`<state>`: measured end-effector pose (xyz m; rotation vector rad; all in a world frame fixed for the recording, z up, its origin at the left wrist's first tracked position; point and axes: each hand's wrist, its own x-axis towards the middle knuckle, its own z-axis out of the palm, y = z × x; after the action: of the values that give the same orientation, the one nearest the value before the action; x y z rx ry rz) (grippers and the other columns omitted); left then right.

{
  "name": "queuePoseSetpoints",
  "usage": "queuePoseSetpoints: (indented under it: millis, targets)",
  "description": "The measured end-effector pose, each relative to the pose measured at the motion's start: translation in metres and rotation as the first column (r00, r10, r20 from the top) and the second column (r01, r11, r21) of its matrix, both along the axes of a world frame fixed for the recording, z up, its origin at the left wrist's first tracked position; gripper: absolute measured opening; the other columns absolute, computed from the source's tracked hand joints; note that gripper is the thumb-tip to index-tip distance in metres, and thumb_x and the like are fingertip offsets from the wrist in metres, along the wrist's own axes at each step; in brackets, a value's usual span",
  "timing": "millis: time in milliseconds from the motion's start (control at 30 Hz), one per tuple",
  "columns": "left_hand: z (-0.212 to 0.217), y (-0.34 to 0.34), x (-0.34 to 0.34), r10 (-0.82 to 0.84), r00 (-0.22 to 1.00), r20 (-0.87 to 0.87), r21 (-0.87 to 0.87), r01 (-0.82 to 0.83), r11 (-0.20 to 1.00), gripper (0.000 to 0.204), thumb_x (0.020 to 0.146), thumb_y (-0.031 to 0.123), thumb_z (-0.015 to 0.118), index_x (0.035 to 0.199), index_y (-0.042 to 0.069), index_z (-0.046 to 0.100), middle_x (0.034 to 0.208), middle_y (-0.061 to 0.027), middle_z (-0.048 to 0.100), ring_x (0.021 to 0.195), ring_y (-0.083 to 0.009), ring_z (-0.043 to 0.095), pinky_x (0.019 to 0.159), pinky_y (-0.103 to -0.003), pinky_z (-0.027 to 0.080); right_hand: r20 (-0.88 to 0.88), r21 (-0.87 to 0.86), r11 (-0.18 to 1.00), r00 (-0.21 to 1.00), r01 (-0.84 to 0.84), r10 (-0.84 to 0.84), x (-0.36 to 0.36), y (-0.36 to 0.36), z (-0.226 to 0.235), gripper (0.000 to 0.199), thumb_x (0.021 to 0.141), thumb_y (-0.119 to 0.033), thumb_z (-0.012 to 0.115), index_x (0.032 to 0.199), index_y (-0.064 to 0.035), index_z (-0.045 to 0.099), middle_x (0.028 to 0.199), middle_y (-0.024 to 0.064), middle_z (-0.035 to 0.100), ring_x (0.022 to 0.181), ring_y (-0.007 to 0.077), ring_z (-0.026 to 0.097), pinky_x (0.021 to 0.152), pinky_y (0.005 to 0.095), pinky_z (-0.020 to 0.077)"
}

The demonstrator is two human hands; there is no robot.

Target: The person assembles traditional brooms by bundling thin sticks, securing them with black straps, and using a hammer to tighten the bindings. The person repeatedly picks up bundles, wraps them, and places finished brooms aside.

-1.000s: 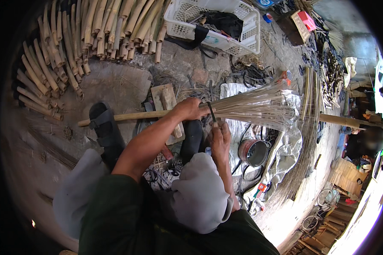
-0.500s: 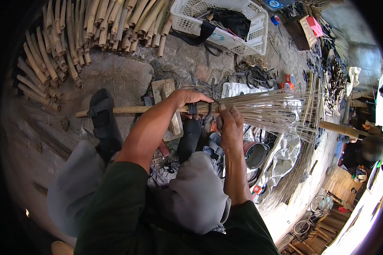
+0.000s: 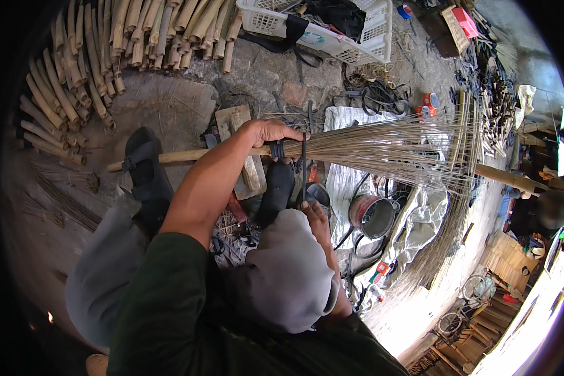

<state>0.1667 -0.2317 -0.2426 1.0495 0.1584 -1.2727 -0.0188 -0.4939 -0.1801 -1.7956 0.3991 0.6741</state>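
A stick broom (image 3: 370, 149) of thin pale twigs lies crosswise in front of me, its wooden handle (image 3: 182, 155) to the left. My left hand (image 3: 274, 132) wraps over the broom where twigs meet handle, its fingers partly hidden beneath. Black wrapping (image 3: 277, 149) circles the broom under that hand. From the left fingertips a black rubber-like strip (image 3: 304, 164) runs straight and taut down toward me. Its lower end is pinched in my right hand (image 3: 317, 218), which is beside my grey-clad knee (image 3: 288, 269); that hand's lower fingers are out of sight.
Bamboo poles (image 3: 131, 37) are piled at the far left. A white plastic basket (image 3: 319, 39) holding dark material stands at the back. A bucket (image 3: 373, 216) sits right of my knee, near a silvery sheet (image 3: 341, 182). A wooden block (image 3: 241, 135) lies under the handle.
My right hand has moved from beside the broom down toward my knee, drawing the black strip from a loose curve into a straight line. The left hand stays on the broom.
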Motion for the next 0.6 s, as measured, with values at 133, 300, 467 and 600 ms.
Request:
queuePoseSetpoints:
  millis: [133,300,467,600]
  targets:
    - [0.002,0.001,0.001,0.021,1.0,0.014,-0.02,-0.021,1.0,0.05,0.097,0.053,0.068,0.114,0.007,0.075,0.097,-0.0119,0.077,0.074,-0.0199,0.075,0.061,-0.033,0.061,0.351,-0.351,0.862,0.802,-0.366,0.483,0.047,-0.018,-0.079,0.024,0.102,-0.024,0.062,0.095,-0.0021,0.066,0.084,0.0085,0.065,0.078,0.0194,0.063,0.065,0.0381,0.0469]
    - [0.003,0.002,-0.001,-0.031,0.997,-0.065,-0.042,0.029,0.999,0.06,0.096,0.059,0.068,0.121,0.004,0.07,0.104,-0.0145,0.076,0.077,-0.0209,0.076,0.061,-0.033,0.063,0.392,-0.672,0.636,0.546,-0.379,0.74,0.125,-0.002,-0.135,0.023,0.096,-0.022,0.065,0.106,-0.0026,0.068,0.102,0.0176,0.07,0.095,0.0351,0.067,0.081,0.0449,0.0512]
    - [0.0,0.002,-0.001,0.024,0.999,-0.028,-0.078,-0.026,0.997,0.063,0.094,0.061,0.068,0.115,0.002,0.072,0.1,-0.0153,0.076,0.076,-0.0209,0.076,0.066,-0.033,0.062,0.446,0.07,0.898,0.819,-0.435,0.363,0.174,0.014,-0.143,0.047,0.092,-0.037,0.074,0.126,-0.0058,0.064,0.106,0.0105,0.069,0.095,0.0249,0.066,0.085,0.04,0.0516]
    - [0.005,-0.003,-0.01,0.077,0.956,0.283,0.012,-0.083,0.996,0.065,0.09,0.061,0.073,0.105,-0.002,0.076,0.097,-0.015,0.077,0.083,-0.0246,0.076,0.077,-0.035,0.058,-0.034,0.587,0.809,0.998,-0.028,0.059,0.156,0.022,-0.139,0.044,0.097,-0.038,0.072,0.124,-0.0038,0.064,0.106,0.0059,0.066,0.093,0.0162,0.063,0.081,0.0328,0.0517]
